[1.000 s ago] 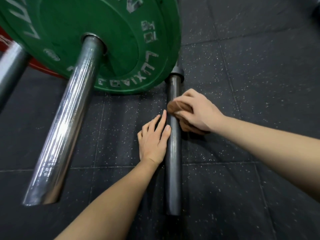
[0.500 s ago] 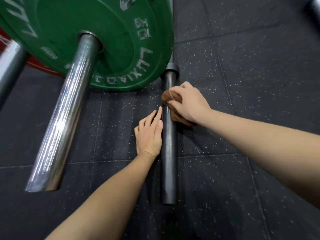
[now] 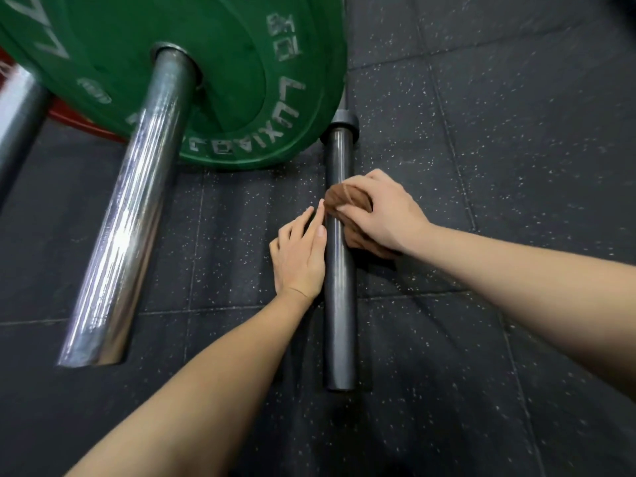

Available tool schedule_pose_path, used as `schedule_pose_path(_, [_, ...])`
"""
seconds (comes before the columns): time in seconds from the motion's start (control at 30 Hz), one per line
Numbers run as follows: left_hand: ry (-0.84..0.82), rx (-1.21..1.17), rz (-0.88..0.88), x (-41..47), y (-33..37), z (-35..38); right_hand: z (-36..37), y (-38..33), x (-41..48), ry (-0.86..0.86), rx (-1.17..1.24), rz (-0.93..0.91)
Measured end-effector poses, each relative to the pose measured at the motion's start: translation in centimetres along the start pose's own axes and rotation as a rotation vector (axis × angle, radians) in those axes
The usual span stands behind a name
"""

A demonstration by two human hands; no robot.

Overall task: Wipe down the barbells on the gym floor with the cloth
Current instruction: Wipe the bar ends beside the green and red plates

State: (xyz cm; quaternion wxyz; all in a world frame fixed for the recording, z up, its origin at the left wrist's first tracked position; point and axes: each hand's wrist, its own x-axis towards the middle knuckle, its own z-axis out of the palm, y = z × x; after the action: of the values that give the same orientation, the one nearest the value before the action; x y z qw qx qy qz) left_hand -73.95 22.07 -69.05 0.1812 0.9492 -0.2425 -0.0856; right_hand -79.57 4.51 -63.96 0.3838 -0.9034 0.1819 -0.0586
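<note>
On the floor (image 3: 516, 166), right hand (image 3: 385, 215) grips a brown cloth (image 3: 347, 197) over the dark barbell (image 3: 339, 304); left hand (image 3: 299, 256) lies flat and open beside it.

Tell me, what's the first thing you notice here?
The big green weight plate fills the top left, with a shiny silver bar poking out of it toward the camera. In the middle, the right hand presses a brown cloth onto a dark bar lying on the speckled floor, the left hand flat beside it.
</note>
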Motion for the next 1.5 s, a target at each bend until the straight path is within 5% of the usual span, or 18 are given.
schedule_pose_path(0.33, [-0.020, -0.024, -0.019, -0.1, 0.2, -0.1, 1.0, -1.0, -12.1, -0.216, -0.121, -0.292])
schedule_pose_path(0.63, [-0.077, 0.039, 0.006, -0.1, -0.2, -0.4, 0.8, -1.3, -6.8, -0.094, -0.103, -0.077])
schedule_pose_path(0.8, [-0.195, -0.026, -0.022, 0.1, 0.3, -1.4, 1.4, -2.9, -14.4, -0.244, -0.282, -0.354])
schedule_pose_path(0.93, [-0.262, -0.102, -0.028, 0.1, 0.2, -2.2, 1.5, -4.1, -17.7, -0.397, -0.276, -0.384])
schedule_pose_path(1.23, [-0.423, -0.086, -0.056, 0.6, 1.1, -3.9, 1.3, -3.8, -12.6, -0.179, -0.279, -0.180])
schedule_pose_path(1.5, [-0.476, -0.048, -0.013, 0.4, 1.1, -4.8, 0.8, -4.5, -19.4, -0.448, -0.272, -0.349])
